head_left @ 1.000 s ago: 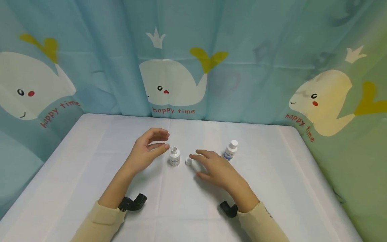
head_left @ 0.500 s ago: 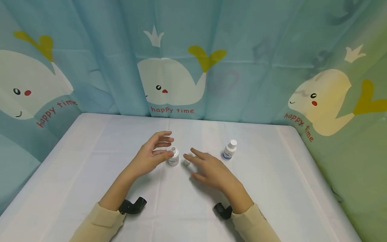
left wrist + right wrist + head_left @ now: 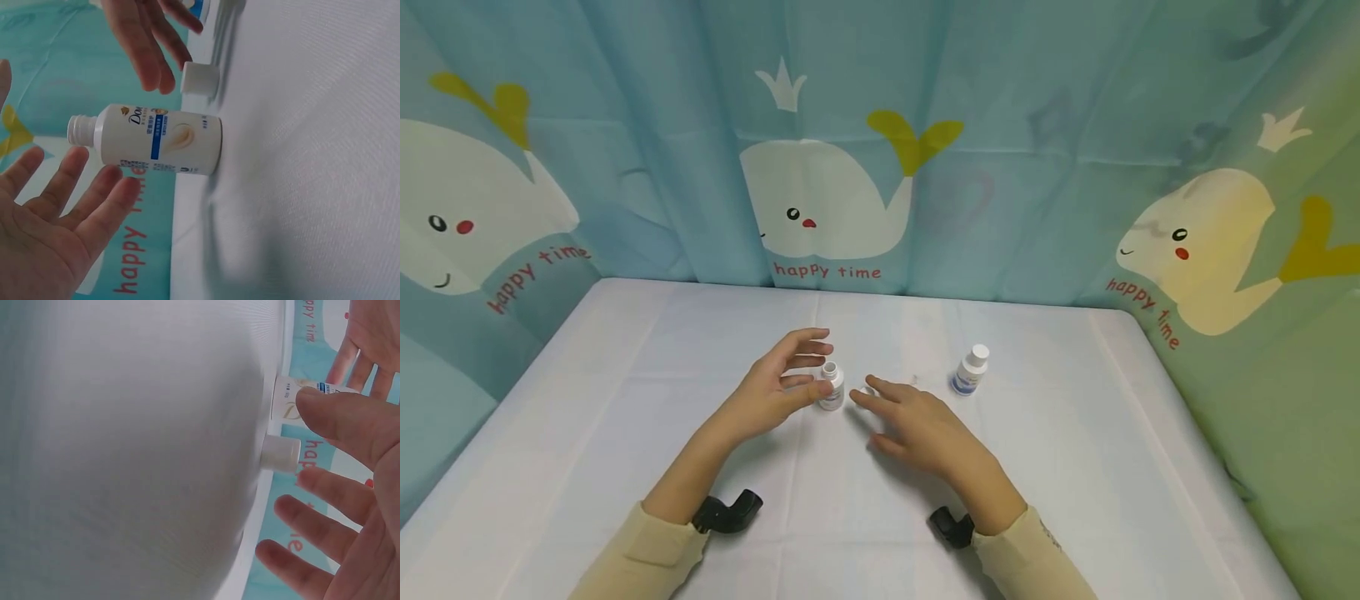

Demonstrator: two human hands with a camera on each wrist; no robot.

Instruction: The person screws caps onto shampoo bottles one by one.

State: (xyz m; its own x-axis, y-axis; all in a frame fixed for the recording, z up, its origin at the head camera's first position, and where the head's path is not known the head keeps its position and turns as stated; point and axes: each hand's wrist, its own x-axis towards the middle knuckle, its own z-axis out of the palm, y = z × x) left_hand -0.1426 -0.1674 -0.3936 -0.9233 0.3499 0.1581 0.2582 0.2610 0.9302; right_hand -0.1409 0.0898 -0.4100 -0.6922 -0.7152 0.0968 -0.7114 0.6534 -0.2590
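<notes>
A small white bottle (image 3: 836, 380) with its neck uncovered stands upright on the table. My left hand (image 3: 782, 385) is just left of it, fingers spread, the thumb overlapping it in the head view. In the left wrist view, the bottle (image 3: 162, 139) carries a Dove label and a bare screw neck. Its loose white cap (image 3: 200, 79) rests on the table beside it, mostly hidden by my right hand (image 3: 921, 421) in the head view. Those right fingers are parted and slightly bent, hovering close by the cap (image 3: 281, 454) and holding nothing.
A second white bottle (image 3: 971, 372), with a blue band and its cap on, stands beyond my right hand. White cloth covers the table (image 3: 842, 508). A blue curtain (image 3: 1030, 208) with whale prints hangs behind. Black wrist devices (image 3: 727, 511) sit under both wrists.
My left hand has moved right, up to the uncapped bottle. My right hand has shifted left over the loose cap, which it now largely hides in the head view.
</notes>
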